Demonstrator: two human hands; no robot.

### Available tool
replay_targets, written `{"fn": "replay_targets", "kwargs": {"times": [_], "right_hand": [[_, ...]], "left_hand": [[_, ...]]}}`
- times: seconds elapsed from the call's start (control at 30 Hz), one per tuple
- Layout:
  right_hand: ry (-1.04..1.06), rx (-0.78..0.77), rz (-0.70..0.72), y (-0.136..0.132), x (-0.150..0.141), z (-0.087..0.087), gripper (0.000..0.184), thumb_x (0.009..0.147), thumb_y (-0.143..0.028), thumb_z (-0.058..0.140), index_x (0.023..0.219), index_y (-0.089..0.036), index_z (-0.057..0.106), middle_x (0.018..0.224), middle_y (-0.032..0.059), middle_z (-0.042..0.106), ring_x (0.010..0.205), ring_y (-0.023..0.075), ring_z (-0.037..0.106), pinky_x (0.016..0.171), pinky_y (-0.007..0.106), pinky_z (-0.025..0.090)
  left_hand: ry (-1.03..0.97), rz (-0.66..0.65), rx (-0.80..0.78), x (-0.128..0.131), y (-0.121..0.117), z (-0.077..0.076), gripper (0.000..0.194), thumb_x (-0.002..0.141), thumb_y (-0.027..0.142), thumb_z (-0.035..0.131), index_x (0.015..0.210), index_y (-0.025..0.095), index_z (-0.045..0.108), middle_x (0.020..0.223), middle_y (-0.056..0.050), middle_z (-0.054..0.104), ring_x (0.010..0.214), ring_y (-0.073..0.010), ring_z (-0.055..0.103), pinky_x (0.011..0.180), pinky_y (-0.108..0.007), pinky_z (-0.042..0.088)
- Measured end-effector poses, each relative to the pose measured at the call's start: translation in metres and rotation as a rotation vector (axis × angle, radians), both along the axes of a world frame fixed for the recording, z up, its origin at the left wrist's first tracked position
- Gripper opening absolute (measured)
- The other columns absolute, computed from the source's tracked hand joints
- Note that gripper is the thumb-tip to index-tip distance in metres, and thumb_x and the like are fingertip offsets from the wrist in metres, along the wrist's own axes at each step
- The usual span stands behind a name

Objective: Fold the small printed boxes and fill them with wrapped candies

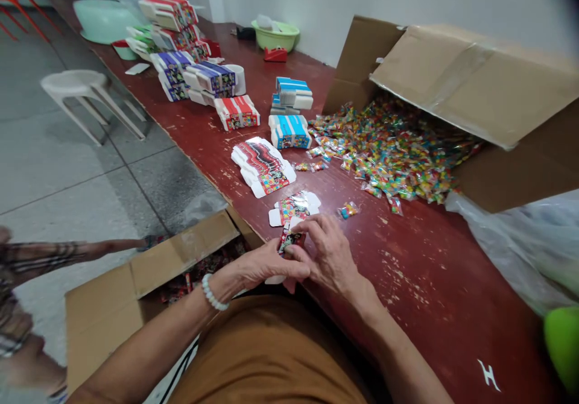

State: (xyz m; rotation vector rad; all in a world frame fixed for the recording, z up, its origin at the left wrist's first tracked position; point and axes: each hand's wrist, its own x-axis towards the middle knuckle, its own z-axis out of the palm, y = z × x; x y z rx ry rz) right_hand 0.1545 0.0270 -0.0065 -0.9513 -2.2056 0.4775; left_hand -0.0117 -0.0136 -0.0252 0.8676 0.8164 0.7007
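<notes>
Both my hands meet at the table's near edge around a small printed candy box (289, 239), red and black with a white flap standing up. My left hand (271, 263), with a beaded bracelet at its wrist, grips the box from the left side. From the right, the fingers of my right hand (329, 250) close on the box's upper part. Just beyond lies a flat unfolded box (296, 205), and past it a fanned stack of flat red boxes (263, 164). A small candy packet (348, 210) rests right of my hands.
A tipped carton (474, 78) spills many candy packets (398, 157) over the red table (420, 283). Bundled blue boxes (290, 131), red boxes (237, 113) and purple boxes (210, 77) stand farther back. An open carton (104, 325) sits below left, near a person's legs and a white stool (76, 83).
</notes>
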Motion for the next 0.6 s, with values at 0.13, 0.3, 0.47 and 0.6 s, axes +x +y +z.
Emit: {"fn": "replay_targets", "kwargs": {"times": [0.13,0.3,0.47,0.6], "right_hand": [[-0.016,-0.264,0.168,0.003,0.007,0.006,0.006,0.083,-0.02,0.067,0.085,-0.02,0.062,0.078,0.0013,0.061,0.07,0.015,0.055,0.065,0.027,0.044],[-0.035,-0.63,0.368,0.001,0.019,0.015,0.009,0.084,-0.016,0.062,0.089,-0.021,0.056,0.07,-0.004,0.061,0.056,0.0096,0.051,0.052,0.021,0.037],[0.044,-0.731,0.358,-0.002,0.019,0.009,0.021,0.083,-0.014,0.058,0.101,-0.022,0.05,0.077,-0.0028,0.063,0.059,0.0106,0.054,0.055,0.021,0.04],[0.231,-0.561,0.025,0.003,0.008,-0.002,0.033,0.08,-0.028,0.07,0.109,-0.021,0.059,0.082,0.0002,0.062,0.064,0.0126,0.053,0.059,0.024,0.042]], "left_hand": [[0.069,-0.039,0.038,-0.001,0.0,0.002,0.029,0.063,0.034,0.082,0.079,0.016,0.066,0.071,0.003,0.061,0.059,-0.0097,0.055,0.056,-0.022,0.048],[0.109,-0.147,-0.025,-0.003,-0.004,0.002,0.037,0.06,0.036,0.084,0.084,0.017,0.064,0.071,0.003,0.061,0.057,-0.0105,0.059,0.055,-0.023,0.052],[0.25,-0.104,0.016,0.002,-0.005,0.002,0.02,0.064,0.027,0.076,0.071,0.017,0.06,0.057,0.005,0.055,0.046,-0.0097,0.053,0.043,-0.021,0.049],[0.208,0.17,0.019,0.005,-0.004,0.004,0.025,0.07,0.033,0.075,0.08,0.014,0.064,0.063,0.0,0.065,0.047,-0.0119,0.06,0.044,-0.022,0.048]]}}
